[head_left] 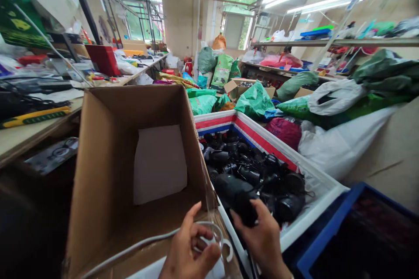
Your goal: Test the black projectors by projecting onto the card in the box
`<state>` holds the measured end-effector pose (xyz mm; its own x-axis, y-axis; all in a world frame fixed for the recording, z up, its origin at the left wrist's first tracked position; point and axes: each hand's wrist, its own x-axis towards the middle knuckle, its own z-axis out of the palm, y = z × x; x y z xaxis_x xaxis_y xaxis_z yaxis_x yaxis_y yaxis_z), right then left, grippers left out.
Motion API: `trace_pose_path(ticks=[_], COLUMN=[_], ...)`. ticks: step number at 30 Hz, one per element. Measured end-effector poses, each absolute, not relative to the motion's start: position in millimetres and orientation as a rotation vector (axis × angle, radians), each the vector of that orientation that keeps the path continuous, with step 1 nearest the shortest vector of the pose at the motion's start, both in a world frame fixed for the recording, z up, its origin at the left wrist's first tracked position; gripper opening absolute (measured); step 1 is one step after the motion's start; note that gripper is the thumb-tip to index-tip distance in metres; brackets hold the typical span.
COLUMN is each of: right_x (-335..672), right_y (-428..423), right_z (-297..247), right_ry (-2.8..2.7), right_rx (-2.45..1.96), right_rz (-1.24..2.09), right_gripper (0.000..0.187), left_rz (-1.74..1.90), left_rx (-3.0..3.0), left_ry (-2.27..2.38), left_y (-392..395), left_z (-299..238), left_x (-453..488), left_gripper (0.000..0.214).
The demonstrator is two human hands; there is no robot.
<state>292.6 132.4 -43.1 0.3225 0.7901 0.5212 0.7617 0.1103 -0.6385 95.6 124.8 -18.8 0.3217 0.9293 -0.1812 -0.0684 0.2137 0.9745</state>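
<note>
My left hand (191, 250) is at the bottom centre, its fingers curled round a white cable and plug (209, 240) at the near edge of an open cardboard box (108, 174). A white sheet (160, 163) lies in the bottom of that box. My right hand (263, 237) is closed on a black hair dryer (234, 194) at the near end of a striped woven bag (262, 139) filled with several black hair dryers (255, 168).
A workbench (19, 137) with tools and cables runs along the left. A blue crate (353, 235) sits at the lower right. Green, white and red sacks (255, 100) are piled behind the striped bag, and shelves (327, 43) with goods stand on the right.
</note>
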Motion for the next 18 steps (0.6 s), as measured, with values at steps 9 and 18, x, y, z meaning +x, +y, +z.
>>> trace_pose_path(ticks=[9, 18], right_x=[232, 231], right_y=[78, 53], right_z=[-29, -31], right_ry=[-1.976, -1.884], right_rx=[-1.128, -1.189], right_rz=[-0.048, 0.009], right_gripper=[0.040, 0.049], left_rz=[0.940, 1.034], left_rx=[1.239, 1.088], left_ry=[1.175, 1.137], left_y=[102, 82], left_z=[20, 16], left_x=[89, 61], left_gripper=[0.073, 0.045])
